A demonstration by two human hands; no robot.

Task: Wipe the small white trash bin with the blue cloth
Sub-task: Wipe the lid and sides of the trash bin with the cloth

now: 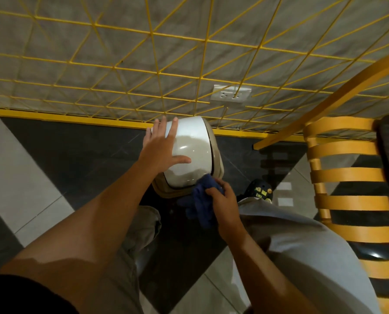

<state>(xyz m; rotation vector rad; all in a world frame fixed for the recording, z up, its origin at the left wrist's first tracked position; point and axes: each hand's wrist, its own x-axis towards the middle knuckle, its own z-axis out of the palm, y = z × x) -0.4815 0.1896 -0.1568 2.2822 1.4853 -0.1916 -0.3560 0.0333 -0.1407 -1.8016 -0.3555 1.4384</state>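
Gleaming white bin (192,152), L hand (160,148) flat on lid, R hand (223,200) gripping cloth (201,200)

My left hand (160,148) lies flat on the bin (193,155) — fingers straight and spread, thumb out sideways, forearm reaching forward. My right hand (223,200) curls around the cloth (201,205) (knuckles up) — wrist bent inward toward the bin's near edge.

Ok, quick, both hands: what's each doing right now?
Left hand: open, fingers spread flat on the white bin.
Right hand: gripping the blue cloth.
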